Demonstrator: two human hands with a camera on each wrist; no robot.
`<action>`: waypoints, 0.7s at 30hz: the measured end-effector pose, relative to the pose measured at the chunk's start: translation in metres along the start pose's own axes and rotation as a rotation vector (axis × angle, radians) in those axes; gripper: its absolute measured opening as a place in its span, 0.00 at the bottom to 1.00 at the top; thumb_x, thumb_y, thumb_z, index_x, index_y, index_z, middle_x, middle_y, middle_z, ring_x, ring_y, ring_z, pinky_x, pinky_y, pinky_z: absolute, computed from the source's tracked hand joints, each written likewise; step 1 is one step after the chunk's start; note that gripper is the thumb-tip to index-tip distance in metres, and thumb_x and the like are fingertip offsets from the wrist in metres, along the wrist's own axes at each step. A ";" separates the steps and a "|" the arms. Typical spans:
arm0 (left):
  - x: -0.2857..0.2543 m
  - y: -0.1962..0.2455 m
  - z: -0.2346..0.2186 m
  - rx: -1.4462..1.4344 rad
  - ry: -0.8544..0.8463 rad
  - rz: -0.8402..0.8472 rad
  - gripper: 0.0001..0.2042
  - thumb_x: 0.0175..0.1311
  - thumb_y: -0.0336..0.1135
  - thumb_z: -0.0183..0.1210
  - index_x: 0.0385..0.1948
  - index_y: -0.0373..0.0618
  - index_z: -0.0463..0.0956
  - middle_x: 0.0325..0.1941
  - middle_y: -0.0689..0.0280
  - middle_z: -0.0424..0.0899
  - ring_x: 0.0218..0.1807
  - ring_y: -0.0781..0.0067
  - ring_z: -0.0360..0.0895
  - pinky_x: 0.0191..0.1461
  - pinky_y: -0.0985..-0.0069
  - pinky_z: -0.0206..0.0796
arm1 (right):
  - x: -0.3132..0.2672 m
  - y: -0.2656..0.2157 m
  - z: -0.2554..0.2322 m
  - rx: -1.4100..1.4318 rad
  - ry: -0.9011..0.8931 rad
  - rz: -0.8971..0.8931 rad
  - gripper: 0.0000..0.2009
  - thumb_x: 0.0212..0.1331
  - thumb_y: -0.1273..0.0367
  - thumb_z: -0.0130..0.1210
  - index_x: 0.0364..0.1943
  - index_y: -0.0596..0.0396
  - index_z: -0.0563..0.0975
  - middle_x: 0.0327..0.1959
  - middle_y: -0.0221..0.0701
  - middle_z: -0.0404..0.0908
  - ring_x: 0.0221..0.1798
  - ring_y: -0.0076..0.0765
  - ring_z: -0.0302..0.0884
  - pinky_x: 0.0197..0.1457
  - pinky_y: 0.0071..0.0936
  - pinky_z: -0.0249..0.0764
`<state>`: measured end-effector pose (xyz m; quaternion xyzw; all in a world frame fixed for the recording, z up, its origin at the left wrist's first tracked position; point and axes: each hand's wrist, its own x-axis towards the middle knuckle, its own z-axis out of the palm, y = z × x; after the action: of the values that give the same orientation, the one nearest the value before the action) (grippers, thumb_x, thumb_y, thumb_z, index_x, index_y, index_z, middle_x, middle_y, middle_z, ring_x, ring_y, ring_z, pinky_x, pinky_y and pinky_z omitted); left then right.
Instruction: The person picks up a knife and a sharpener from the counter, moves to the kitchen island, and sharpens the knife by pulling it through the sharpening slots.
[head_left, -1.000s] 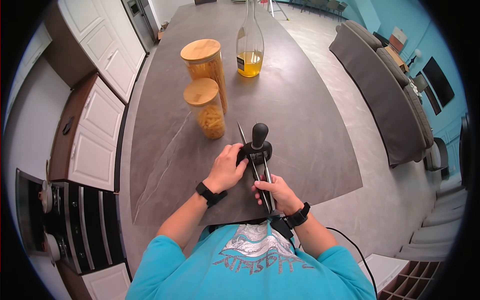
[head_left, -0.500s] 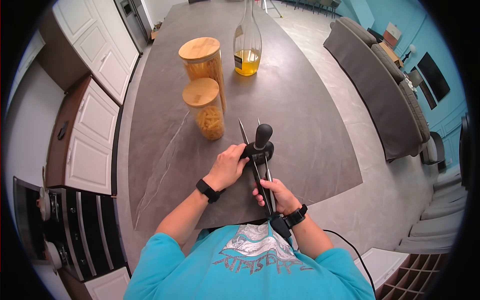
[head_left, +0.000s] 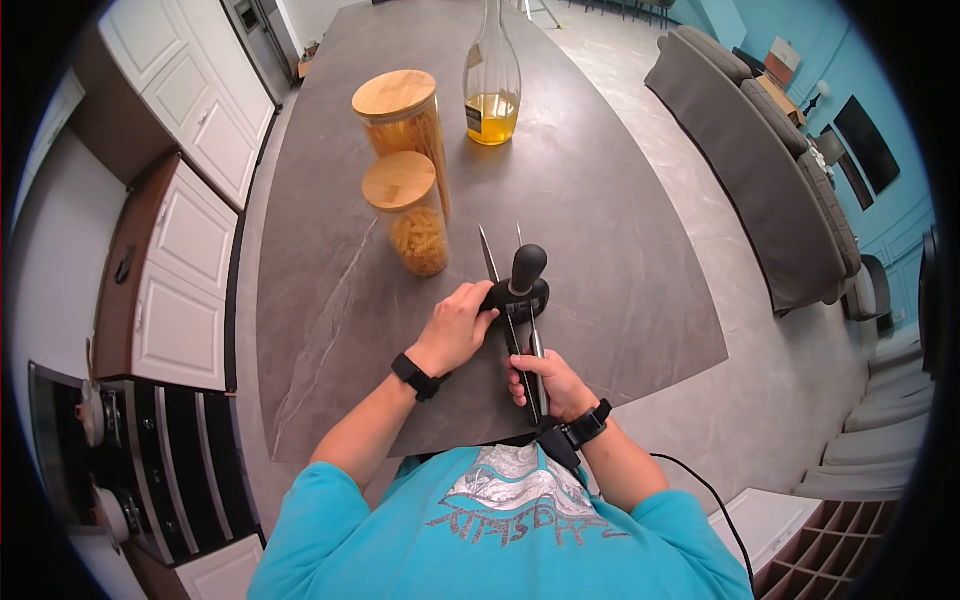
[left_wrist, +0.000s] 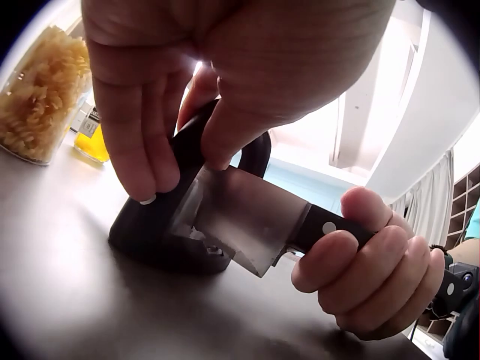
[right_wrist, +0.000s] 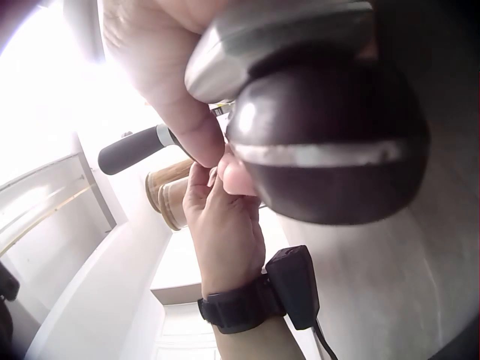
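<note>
My left hand (head_left: 460, 330) grips a black knife sharpener (head_left: 528, 270) with an upright knob handle, on the counter near its front edge. Its fingers press on the black body (left_wrist: 139, 232) in the left wrist view. My right hand (head_left: 560, 385) curls round the black riveted handle (left_wrist: 360, 232) of a broad-bladed knife. The blade (left_wrist: 251, 214) runs into the sharpener. Two thin pointed steel ends (head_left: 487, 250) stick out on its far side. In the right wrist view a silvery metal piece (right_wrist: 277, 41) lies alongside the black handle (right_wrist: 330, 142).
A short pasta jar (head_left: 420, 240) and a taller jar (head_left: 395, 95), both with wooden lids, stand left beyond the sharpener. Farther back is a glass bottle (head_left: 492, 115) holding yellow liquid. Stone counter (head_left: 600, 230) spreads around them; a grey sofa (head_left: 740, 190) is off right.
The right hand has pushed slightly forward, and the steel points reach farther past the sharpener. The left hand keeps its grip on the sharpener. The head view has shifted a little.
</note>
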<state>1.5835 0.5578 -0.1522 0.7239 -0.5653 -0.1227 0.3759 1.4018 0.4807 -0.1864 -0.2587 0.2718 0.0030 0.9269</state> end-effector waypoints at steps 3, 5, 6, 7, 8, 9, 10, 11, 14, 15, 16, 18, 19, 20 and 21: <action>0.000 0.000 0.000 -0.012 0.022 0.005 0.16 0.55 0.26 0.60 0.46 0.38 0.71 0.34 0.52 0.77 0.33 0.50 0.76 0.37 0.63 0.68 | -0.002 -0.003 0.004 -0.013 0.022 -0.003 0.07 0.60 0.69 0.54 0.27 0.56 0.73 0.21 0.28 0.73 0.22 0.25 0.72 0.23 0.24 0.72; 0.001 0.000 -0.001 0.000 0.006 0.001 0.18 0.54 0.26 0.61 0.48 0.37 0.70 0.37 0.52 0.78 0.35 0.54 0.78 0.39 0.66 0.70 | -0.001 -0.004 0.006 -0.023 0.025 -0.020 0.07 0.60 0.69 0.54 0.27 0.56 0.73 0.21 0.28 0.73 0.21 0.25 0.72 0.23 0.24 0.72; 0.002 0.001 -0.002 0.003 0.007 0.001 0.18 0.54 0.26 0.61 0.48 0.37 0.70 0.37 0.52 0.78 0.35 0.54 0.78 0.39 0.66 0.70 | -0.001 -0.004 0.006 -0.035 0.031 -0.038 0.07 0.60 0.69 0.54 0.27 0.56 0.73 0.21 0.28 0.73 0.21 0.25 0.72 0.22 0.24 0.72; 0.002 0.003 -0.003 -0.027 -0.010 -0.056 0.21 0.54 0.28 0.62 0.50 0.36 0.69 0.39 0.52 0.78 0.36 0.57 0.79 0.40 0.67 0.70 | 0.000 -0.005 0.006 -0.035 0.029 -0.038 0.07 0.60 0.69 0.54 0.27 0.56 0.73 0.21 0.28 0.73 0.21 0.25 0.72 0.22 0.24 0.72; 0.002 0.006 -0.005 -0.057 -0.027 -0.112 0.23 0.54 0.29 0.64 0.52 0.36 0.68 0.42 0.52 0.78 0.37 0.59 0.79 0.41 0.69 0.71 | 0.001 -0.005 0.005 -0.024 0.046 -0.037 0.07 0.60 0.69 0.54 0.27 0.55 0.73 0.21 0.28 0.73 0.21 0.25 0.72 0.22 0.24 0.72; 0.002 0.008 -0.007 -0.056 -0.026 -0.112 0.23 0.54 0.29 0.64 0.52 0.36 0.68 0.42 0.52 0.78 0.37 0.59 0.79 0.41 0.69 0.71 | 0.002 -0.005 0.005 -0.013 0.064 -0.035 0.07 0.60 0.69 0.55 0.26 0.55 0.73 0.21 0.28 0.73 0.20 0.25 0.72 0.22 0.24 0.72; 0.002 0.009 -0.010 -0.042 -0.009 -0.125 0.25 0.53 0.31 0.65 0.53 0.35 0.67 0.44 0.52 0.78 0.38 0.61 0.79 0.42 0.69 0.72 | 0.003 -0.006 0.004 -0.013 0.062 -0.035 0.07 0.60 0.69 0.55 0.26 0.55 0.73 0.21 0.28 0.73 0.20 0.25 0.72 0.22 0.24 0.72; 0.001 0.009 -0.012 -0.029 0.009 -0.138 0.28 0.52 0.32 0.66 0.55 0.35 0.66 0.46 0.52 0.77 0.39 0.63 0.79 0.43 0.70 0.72 | 0.005 -0.007 0.003 -0.006 0.058 -0.040 0.08 0.59 0.69 0.55 0.26 0.55 0.73 0.21 0.28 0.73 0.20 0.25 0.72 0.22 0.24 0.72; -0.007 0.007 -0.017 -0.029 0.063 -0.157 0.28 0.52 0.33 0.66 0.55 0.35 0.66 0.47 0.53 0.76 0.39 0.63 0.78 0.43 0.69 0.72 | 0.007 -0.012 0.004 -0.011 0.061 -0.040 0.08 0.59 0.68 0.55 0.25 0.55 0.72 0.20 0.29 0.74 0.20 0.26 0.72 0.22 0.24 0.72; -0.011 0.007 -0.019 -0.027 0.065 -0.161 0.28 0.52 0.33 0.66 0.55 0.35 0.66 0.47 0.53 0.76 0.39 0.63 0.78 0.43 0.69 0.72 | 0.006 -0.013 0.006 -0.021 0.071 -0.037 0.08 0.59 0.68 0.55 0.25 0.55 0.72 0.20 0.29 0.73 0.20 0.26 0.72 0.21 0.25 0.72; -0.014 0.006 -0.020 -0.041 0.080 -0.171 0.28 0.52 0.33 0.66 0.55 0.35 0.66 0.46 0.53 0.77 0.39 0.64 0.78 0.42 0.70 0.72 | 0.008 -0.014 0.007 -0.022 0.067 -0.032 0.08 0.59 0.68 0.55 0.25 0.55 0.72 0.20 0.29 0.73 0.20 0.26 0.72 0.21 0.25 0.72; -0.020 0.005 -0.022 -0.052 0.101 -0.185 0.27 0.52 0.32 0.65 0.55 0.35 0.67 0.46 0.53 0.77 0.39 0.64 0.77 0.42 0.70 0.73 | 0.010 -0.016 0.009 -0.053 0.053 -0.053 0.09 0.59 0.68 0.55 0.25 0.55 0.72 0.19 0.29 0.73 0.19 0.26 0.72 0.21 0.25 0.72; -0.022 0.005 -0.023 -0.049 0.095 -0.205 0.26 0.53 0.32 0.64 0.54 0.36 0.66 0.47 0.52 0.76 0.39 0.61 0.78 0.43 0.69 0.72 | 0.012 -0.016 0.009 -0.056 0.047 -0.048 0.09 0.59 0.68 0.55 0.25 0.55 0.72 0.19 0.29 0.73 0.19 0.26 0.72 0.21 0.25 0.72; -0.024 0.005 -0.025 -0.045 0.090 -0.225 0.25 0.54 0.31 0.63 0.54 0.36 0.66 0.48 0.51 0.76 0.39 0.58 0.79 0.43 0.68 0.72 | 0.013 -0.015 0.008 -0.050 0.035 -0.042 0.09 0.59 0.68 0.55 0.24 0.55 0.72 0.19 0.29 0.73 0.19 0.26 0.72 0.21 0.25 0.71; -0.025 0.003 -0.026 -0.041 0.095 -0.230 0.25 0.54 0.31 0.63 0.54 0.36 0.66 0.48 0.51 0.76 0.39 0.58 0.79 0.43 0.68 0.72 | 0.015 -0.014 0.007 -0.044 0.023 -0.035 0.09 0.59 0.68 0.55 0.24 0.55 0.72 0.19 0.29 0.73 0.19 0.26 0.72 0.21 0.25 0.71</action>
<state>1.5885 0.5912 -0.1382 0.7809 -0.4577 -0.1424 0.4005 1.4204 0.4697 -0.1820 -0.2838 0.2775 -0.0102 0.9178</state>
